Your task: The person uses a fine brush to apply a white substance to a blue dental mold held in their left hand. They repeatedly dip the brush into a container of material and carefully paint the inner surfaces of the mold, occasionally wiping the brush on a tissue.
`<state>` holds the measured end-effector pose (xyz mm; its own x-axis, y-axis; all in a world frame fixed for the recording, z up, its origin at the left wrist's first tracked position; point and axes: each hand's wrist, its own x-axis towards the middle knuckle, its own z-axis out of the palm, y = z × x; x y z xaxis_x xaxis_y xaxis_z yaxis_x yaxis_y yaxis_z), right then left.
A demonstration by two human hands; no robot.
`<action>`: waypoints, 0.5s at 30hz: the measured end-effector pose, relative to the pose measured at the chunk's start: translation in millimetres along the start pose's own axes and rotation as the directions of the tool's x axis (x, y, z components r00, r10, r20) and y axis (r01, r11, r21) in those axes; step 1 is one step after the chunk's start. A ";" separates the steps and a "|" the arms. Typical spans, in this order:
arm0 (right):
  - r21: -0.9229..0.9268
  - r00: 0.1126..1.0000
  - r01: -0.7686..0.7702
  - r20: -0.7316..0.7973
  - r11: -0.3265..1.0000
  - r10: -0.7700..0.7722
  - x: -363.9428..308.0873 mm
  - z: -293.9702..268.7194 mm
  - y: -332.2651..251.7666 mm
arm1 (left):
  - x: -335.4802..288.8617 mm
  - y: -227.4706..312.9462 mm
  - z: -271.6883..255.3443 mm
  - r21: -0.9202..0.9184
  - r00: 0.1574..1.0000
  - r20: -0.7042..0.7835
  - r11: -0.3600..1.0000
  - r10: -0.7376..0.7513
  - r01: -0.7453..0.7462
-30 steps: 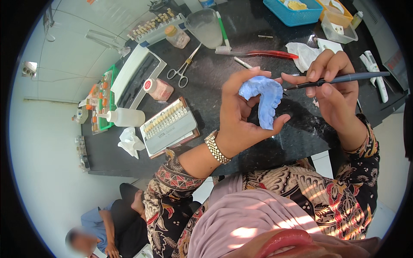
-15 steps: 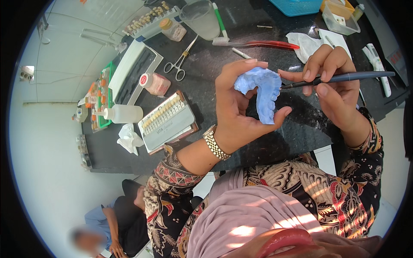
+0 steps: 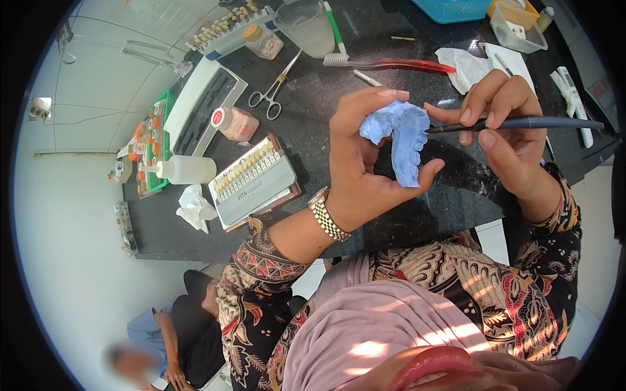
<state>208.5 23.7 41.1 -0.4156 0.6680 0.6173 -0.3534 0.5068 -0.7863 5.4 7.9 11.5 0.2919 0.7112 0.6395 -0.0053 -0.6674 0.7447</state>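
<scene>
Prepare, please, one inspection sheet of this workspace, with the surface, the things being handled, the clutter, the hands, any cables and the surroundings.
Surface: dark speckled tabletop, with whitish dust near the right hand.
Things handled: blue dental mould; dark-handled fine tool, tip at the mould's edge, contact cannot be told.
Clutter: red toothbrush, ring-handled clamp, jar of pink powder, white bottle, tooth-shade case, crumpled tissue.
Hands: left hand holds the mould between thumb and fingers; right hand grips the tool.
Cables: nothing certain seen; a thin wavy line on the left wall may be wire or crack.
Surroundings: seated person at lower left.
</scene>
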 end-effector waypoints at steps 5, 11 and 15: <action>-0.029 1.000 0.028 0.008 0.999 -0.027 0.8 0.1 0.2 | -1.5 -2.2 3.7 -0.071 0.998 -0.059 0.997 0.012 -0.016; -0.053 0.999 0.030 0.013 0.998 -0.029 0.8 -2.4 -2.4 | 1.5 1.8 0.8 -0.009 1.000 0.002 1.000 0.006 -0.006; -0.049 0.999 0.037 0.005 0.998 -0.037 1.2 -2.8 -2.8 | 1.7 1.6 -0.3 -0.008 1.000 0.007 1.000 0.010 -0.010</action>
<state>211.3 24.5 44.0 -0.4061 0.6464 0.6460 -0.3274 0.5571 -0.7632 5.5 8.2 13.8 0.2989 0.7028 0.6456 -0.0157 -0.6728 0.7397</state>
